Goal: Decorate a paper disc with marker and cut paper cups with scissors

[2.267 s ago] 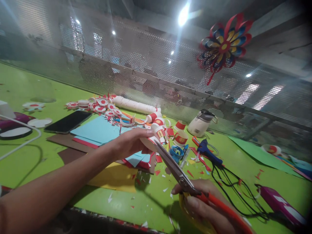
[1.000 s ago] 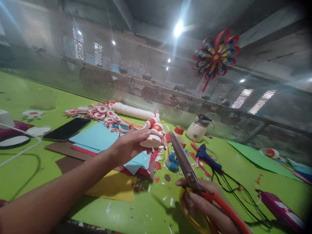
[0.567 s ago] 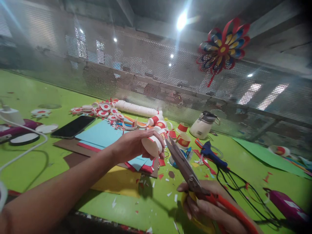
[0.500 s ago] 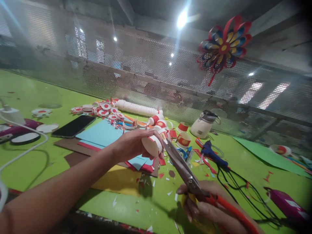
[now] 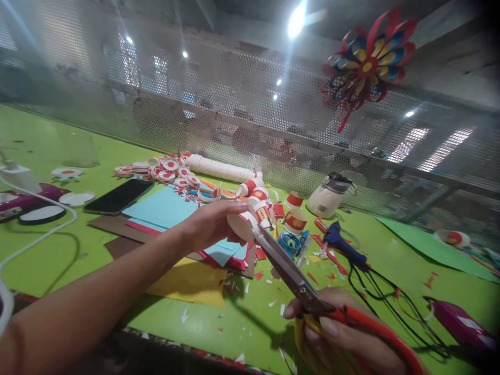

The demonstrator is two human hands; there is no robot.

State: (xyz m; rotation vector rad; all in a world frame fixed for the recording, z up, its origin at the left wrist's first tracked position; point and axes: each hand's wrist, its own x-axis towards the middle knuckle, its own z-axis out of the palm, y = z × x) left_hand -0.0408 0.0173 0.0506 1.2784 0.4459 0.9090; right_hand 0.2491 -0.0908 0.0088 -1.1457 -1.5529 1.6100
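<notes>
1. Left hand [image 5: 213, 221]: thumb on top, fingers beneath, closed on a white paper piece [image 5: 241, 225], which is held above the worktop [image 5: 203, 333].
2. Right hand [image 5: 347, 333]: fingers curled around the handles of the scissors [image 5: 287, 265]; how far they are spread is partly hidden.
3. The blades look nearly together, tips at the paper's right edge; whether paper lies between them, I cannot tell. Their long axis slants from the right hand up and leftward, away from the worktop's near edge.
4. The paper lies beyond and left of the right fingers.
5. The left forearm reaches from the worktop's near-left corner; the right hand sits low, close to the near edge.
6. Farther out, blue sheets [image 5: 162, 208] lie left of the paper, a glue gun [image 5: 344, 245] right.
</notes>
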